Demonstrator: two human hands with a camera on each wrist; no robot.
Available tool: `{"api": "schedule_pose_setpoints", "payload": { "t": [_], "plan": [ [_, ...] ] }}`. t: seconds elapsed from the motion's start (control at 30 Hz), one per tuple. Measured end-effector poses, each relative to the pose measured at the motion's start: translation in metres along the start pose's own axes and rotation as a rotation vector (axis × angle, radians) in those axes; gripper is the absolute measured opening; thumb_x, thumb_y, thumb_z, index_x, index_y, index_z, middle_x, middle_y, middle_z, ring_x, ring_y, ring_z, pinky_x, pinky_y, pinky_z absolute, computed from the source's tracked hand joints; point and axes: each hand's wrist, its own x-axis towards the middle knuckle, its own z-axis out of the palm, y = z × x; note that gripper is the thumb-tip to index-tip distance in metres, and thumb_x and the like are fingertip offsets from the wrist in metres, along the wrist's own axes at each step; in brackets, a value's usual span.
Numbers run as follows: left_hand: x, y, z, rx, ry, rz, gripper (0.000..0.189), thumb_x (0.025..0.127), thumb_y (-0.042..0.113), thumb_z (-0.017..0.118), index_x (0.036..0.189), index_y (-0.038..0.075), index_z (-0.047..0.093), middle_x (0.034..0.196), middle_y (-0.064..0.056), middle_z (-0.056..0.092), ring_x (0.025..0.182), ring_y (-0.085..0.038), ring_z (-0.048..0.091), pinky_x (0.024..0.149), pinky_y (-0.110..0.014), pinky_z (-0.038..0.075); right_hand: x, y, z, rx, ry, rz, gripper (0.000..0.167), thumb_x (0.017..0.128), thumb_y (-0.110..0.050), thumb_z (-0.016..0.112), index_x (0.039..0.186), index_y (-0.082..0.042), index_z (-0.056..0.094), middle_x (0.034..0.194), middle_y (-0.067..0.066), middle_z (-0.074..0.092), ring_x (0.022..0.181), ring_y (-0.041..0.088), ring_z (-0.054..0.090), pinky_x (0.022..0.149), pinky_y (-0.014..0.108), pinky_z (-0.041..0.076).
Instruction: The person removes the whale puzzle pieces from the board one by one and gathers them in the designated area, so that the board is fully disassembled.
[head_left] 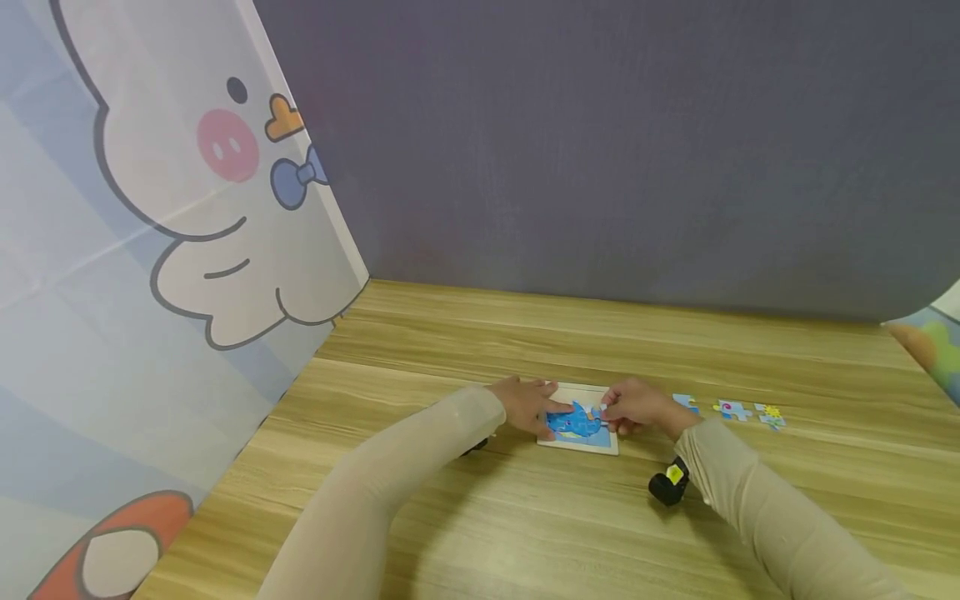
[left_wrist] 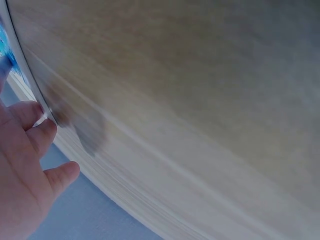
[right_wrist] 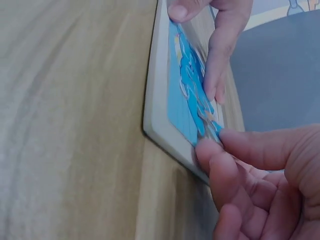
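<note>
A small jigsaw puzzle with a blue dolphin-like picture sits in a pale wooden tray [right_wrist: 159, 107] on the table. My left hand [head_left: 522, 406] rests on the puzzle's left side, its index finger lying across the picture. In the right wrist view, the left thumb touches the tray's rim. The left wrist view shows left fingers [left_wrist: 45, 135] at the tray's edge. At the tray's right side, my right hand [head_left: 636, 403] pinches a small blue puzzle piece [right_wrist: 217, 127] between thumb and fingertip, over the picture. The fingers partly hide that piece.
Right of the tray, loose puzzle pieces lie in a row: one partly behind the right wrist [head_left: 686, 402], a blue one [head_left: 732, 409], and one with a yellow sun [head_left: 770, 414]. A grey panel [head_left: 600, 167] stands behind the wooden table [head_left: 525, 533]. A cartoon-printed sheet [head_left: 165, 275] hangs left.
</note>
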Motion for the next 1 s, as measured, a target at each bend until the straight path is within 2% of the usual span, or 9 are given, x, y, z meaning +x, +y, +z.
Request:
{"api": "schedule_pose_setpoints", "payload": {
  "t": [0.13, 0.37, 0.6, 0.77, 1.0],
  "plan": [
    [-0.002, 0.0, 0.0, 0.003, -0.003, -0.007, 0.065, 0.092, 0.062, 0.045, 0.15, 0.047, 0.019, 0.161, 0.004, 0.006, 0.146, -0.015, 0.008, 0.114, -0.048, 0.015, -0.001, -0.004, 0.003, -0.015, 0.019, -0.012, 0.005, 0.089, 0.0, 0.06, 0.088, 0.002, 0.056, 0.057, 0.002, 0.059, 0.045, 0.008, 0.051, 0.045, 0.02, 0.036],
    [-0.003, 0.001, -0.002, 0.013, 0.0, -0.007, 0.066, 0.092, 0.061, 0.044, 0.151, 0.046, 0.018, 0.161, 0.005, 0.005, 0.146, -0.015, 0.008, 0.114, -0.049, 0.015, -0.005, -0.01, 0.007, -0.136, 0.093, -0.077, 0.005, 0.087, 0.003, 0.06, 0.085, 0.004, 0.056, 0.055, 0.003, 0.057, 0.045, 0.012, 0.052, 0.049, 0.027, 0.044],
    [-0.001, -0.001, -0.001, 0.007, -0.002, -0.009, 0.065, 0.092, 0.061, 0.045, 0.15, 0.047, 0.019, 0.16, 0.005, 0.005, 0.146, -0.014, 0.007, 0.114, -0.05, 0.015, -0.013, -0.016, 0.006, -0.17, 0.126, -0.101, 0.004, 0.086, 0.003, 0.06, 0.086, 0.003, 0.056, 0.057, 0.004, 0.058, 0.046, 0.013, 0.054, 0.05, 0.028, 0.047],
    [-0.002, 0.0, -0.001, 0.018, -0.005, -0.008, 0.065, 0.093, 0.061, 0.044, 0.15, 0.047, 0.018, 0.16, 0.005, 0.005, 0.146, -0.014, 0.007, 0.114, -0.049, 0.015, -0.017, -0.012, 0.0, -0.157, 0.124, -0.139, 0.006, 0.086, 0.003, 0.062, 0.087, 0.003, 0.057, 0.058, 0.004, 0.059, 0.048, 0.012, 0.055, 0.051, 0.029, 0.048],
    [-0.003, 0.001, -0.002, 0.025, -0.012, -0.008, 0.065, 0.093, 0.06, 0.044, 0.151, 0.046, 0.018, 0.161, 0.004, 0.006, 0.146, -0.013, 0.006, 0.114, -0.048, 0.015, -0.024, 0.003, -0.006, -0.111, 0.115, -0.154, 0.009, 0.088, 0.005, 0.059, 0.094, 0.011, 0.057, 0.061, 0.005, 0.06, 0.052, 0.014, 0.058, 0.053, 0.031, 0.052]
  ]
}}
